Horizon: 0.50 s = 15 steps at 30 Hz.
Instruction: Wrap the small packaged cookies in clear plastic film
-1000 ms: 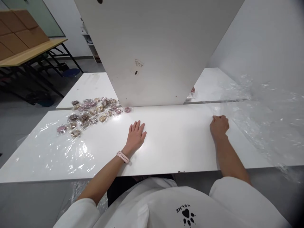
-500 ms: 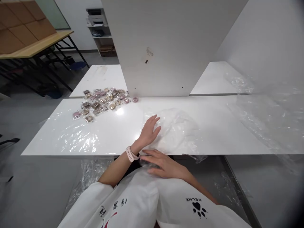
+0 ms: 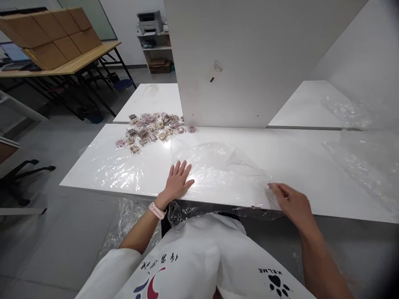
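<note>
A sheet of clear plastic film (image 3: 215, 166) lies on the white table (image 3: 314, 166) in front of me, part of it hanging over the front edge. Flat on the film's left side rests my left hand (image 3: 177, 181), fingers stretched out; a pink watch band (image 3: 157, 210) circles that wrist. At the film's right edge, my right hand (image 3: 289, 201) pinches the film between thumb and fingers. Left of the film, a pile of small items in clear wrappers (image 3: 149, 128) sits on the table; their exact kind is too small to tell.
An upright white panel (image 3: 230, 74) stands along the table's back edge. More clear plastic (image 3: 368, 166) lies at the right end. Across the room are cardboard boxes (image 3: 62, 41) on a wooden table, a printer (image 3: 149, 23) on a shelf and a blue stool (image 3: 124, 84).
My hands, close together before, are now far apart. The right hand has moved right and pinches the film's edge, while the left lies flat. The film is spread wider, and the view has shifted left.
</note>
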Available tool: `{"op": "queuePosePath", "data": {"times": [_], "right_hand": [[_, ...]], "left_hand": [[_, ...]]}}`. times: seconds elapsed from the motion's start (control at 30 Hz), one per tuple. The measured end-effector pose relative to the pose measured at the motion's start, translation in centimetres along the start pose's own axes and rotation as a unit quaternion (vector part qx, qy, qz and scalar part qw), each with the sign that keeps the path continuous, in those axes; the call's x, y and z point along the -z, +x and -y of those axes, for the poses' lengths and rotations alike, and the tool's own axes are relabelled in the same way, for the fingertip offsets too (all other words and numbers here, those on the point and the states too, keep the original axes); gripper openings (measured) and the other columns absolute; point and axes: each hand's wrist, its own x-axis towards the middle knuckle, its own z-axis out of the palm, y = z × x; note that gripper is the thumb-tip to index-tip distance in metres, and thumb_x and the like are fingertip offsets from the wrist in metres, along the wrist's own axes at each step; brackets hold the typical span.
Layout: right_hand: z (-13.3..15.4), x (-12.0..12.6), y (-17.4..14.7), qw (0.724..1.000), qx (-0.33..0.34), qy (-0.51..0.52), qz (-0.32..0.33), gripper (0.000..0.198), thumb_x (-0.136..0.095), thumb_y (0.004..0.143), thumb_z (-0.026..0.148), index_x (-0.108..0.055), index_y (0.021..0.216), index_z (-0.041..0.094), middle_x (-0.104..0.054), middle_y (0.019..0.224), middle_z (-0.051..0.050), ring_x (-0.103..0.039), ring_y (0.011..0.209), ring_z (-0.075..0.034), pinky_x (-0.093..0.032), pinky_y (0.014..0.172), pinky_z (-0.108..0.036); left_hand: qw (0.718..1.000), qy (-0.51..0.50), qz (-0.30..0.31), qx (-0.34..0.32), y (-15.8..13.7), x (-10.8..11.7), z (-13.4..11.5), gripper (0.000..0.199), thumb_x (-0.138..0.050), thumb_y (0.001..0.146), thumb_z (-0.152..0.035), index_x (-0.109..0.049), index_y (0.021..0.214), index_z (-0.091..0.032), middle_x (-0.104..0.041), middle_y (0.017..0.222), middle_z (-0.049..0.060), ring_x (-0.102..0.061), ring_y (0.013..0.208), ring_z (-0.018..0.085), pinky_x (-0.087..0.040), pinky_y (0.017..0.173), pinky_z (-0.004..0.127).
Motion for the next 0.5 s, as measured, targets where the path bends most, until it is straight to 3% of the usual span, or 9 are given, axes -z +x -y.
{"op": "queuePosePath", "data": {"times": [0.07, 0.13, 0.23, 0.3, 0.37, 0.43, 0.5], "right_hand": [[0.4, 0.9, 2.8, 0.996, -0.054, -0.04, -0.05, 0.044, -0.042, 0.094, 0.055, -0.071, 0.112, 0.027, -0.073, 0.108, -0.007, -0.068, 0.091, -0.028, -0.051, 0.082, -0.044], [2.0, 0.4, 6.2, 0.997, -0.048, -0.046, -0.037, 0.052, -0.043, 0.093, 0.055, -0.062, 0.13, 0.024, -0.071, 0.114, -0.01, -0.066, 0.096, -0.029, -0.051, 0.083, -0.045], [5.4, -2.4, 10.2, 0.993, 0.087, -0.007, 0.085, 0.064, -0.051, 0.089, 0.051, -0.048, 0.146, 0.023, -0.067, 0.121, -0.012, -0.064, 0.095, -0.026, -0.051, 0.08, -0.04], [7.0, -4.1, 11.8, 0.971, 0.182, 0.016, 0.157, 0.054, -0.052, 0.087, 0.041, -0.057, 0.138, 0.025, -0.068, 0.115, -0.009, -0.063, 0.087, -0.021, -0.051, 0.078, -0.035], [7.3, -4.5, 12.9, 0.962, 0.207, 0.027, 0.174, 0.043, -0.047, 0.086, 0.032, -0.067, 0.123, 0.022, -0.068, 0.107, -0.009, -0.061, 0.082, -0.019, -0.051, 0.08, -0.034], [6.4, -3.4, 13.7, 0.982, 0.161, -0.003, 0.096, 0.042, -0.044, 0.086, 0.027, -0.069, 0.117, 0.016, -0.067, 0.109, -0.013, -0.062, 0.087, -0.023, -0.049, 0.086, -0.04], [5.3, -1.6, 13.9, 0.991, 0.098, -0.077, -0.044, 0.047, -0.044, 0.085, 0.025, -0.066, 0.125, 0.012, -0.063, 0.121, -0.02, -0.059, 0.105, -0.034, -0.044, 0.092, -0.052]], "left_hand": [[1.0, -0.003, 0.002, -0.01, 0.3, 0.2, 0.1, 0.069, -0.031, 0.099, -0.063, -0.018, 0.16, -0.033, -0.01, 0.169, 0.0, -0.001, 0.156, 0.029, -0.007, 0.126, 0.054], [1.0, -0.004, 0.004, -0.018, 0.5, 0.2, 0.1, 0.07, -0.031, 0.098, -0.064, -0.018, 0.16, -0.035, -0.01, 0.168, 0.0, -0.001, 0.156, 0.029, -0.006, 0.126, 0.055], [1.0, -0.006, 0.006, -0.022, 0.5, 0.2, 0.1, 0.07, -0.032, 0.098, -0.065, -0.018, 0.16, -0.034, -0.009, 0.168, 0.0, 0.0, 0.156, 0.028, -0.006, 0.126, 0.053], [1.0, -0.005, 0.006, -0.02, 0.4, 0.3, 0.0, 0.07, -0.033, 0.098, -0.064, -0.018, 0.16, -0.034, -0.009, 0.168, -0.001, 0.0, 0.156, 0.028, -0.005, 0.126, 0.053], [1.0, -0.008, 0.01, -0.019, 0.2, 0.6, 0.0, 0.069, -0.035, 0.098, -0.063, -0.02, 0.159, -0.034, -0.01, 0.168, -0.001, -0.001, 0.156, 0.028, -0.007, 0.126, 0.053], [0.999, -0.026, 0.018, -0.029, 0.1, 1.4, 0.2, 0.065, -0.036, 0.098, -0.063, -0.028, 0.157, -0.036, -0.017, 0.167, -0.002, -0.008, 0.155, 0.028, -0.014, 0.126, 0.052], [0.997, -0.068, 0.015, -0.039, 0.5, 2.7, 0.9, 0.057, -0.038, 0.099, -0.06, -0.04, 0.151, -0.037, -0.033, 0.162, -0.002, -0.026, 0.152, 0.026, -0.029, 0.122, 0.047]]}}
